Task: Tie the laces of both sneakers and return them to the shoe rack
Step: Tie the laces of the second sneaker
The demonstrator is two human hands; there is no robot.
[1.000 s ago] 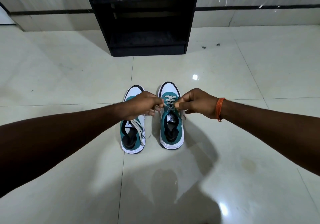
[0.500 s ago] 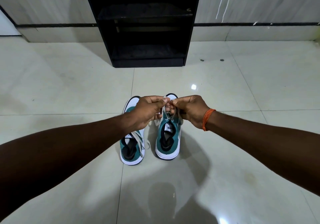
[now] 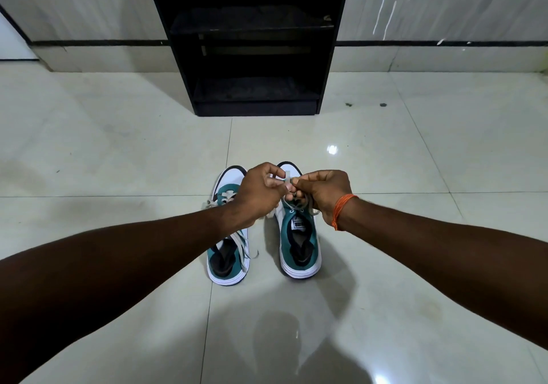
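Two teal and white sneakers stand side by side on the tiled floor, toes toward the rack. Over the right sneaker (image 3: 299, 241) my left hand (image 3: 258, 194) and my right hand (image 3: 323, 194) meet, each pinching an end of its grey lace (image 3: 287, 176) above the eyelets. The left sneaker (image 3: 228, 256) lies partly under my left wrist, with its lace loose and trailing along its right side. The black shoe rack (image 3: 252, 42) stands against the wall ahead, its shelves bare.
Glossy pale floor tiles (image 3: 415, 161) spread all around the sneakers. A grey marble wall with a dark strip runs behind the rack. Two small dark specks (image 3: 382, 105) lie on the floor to the right of the rack.
My hands pulled the lace ends apart a second ago, then came together over the right sneaker's toe end. The view has tilted up, showing more of the rack.
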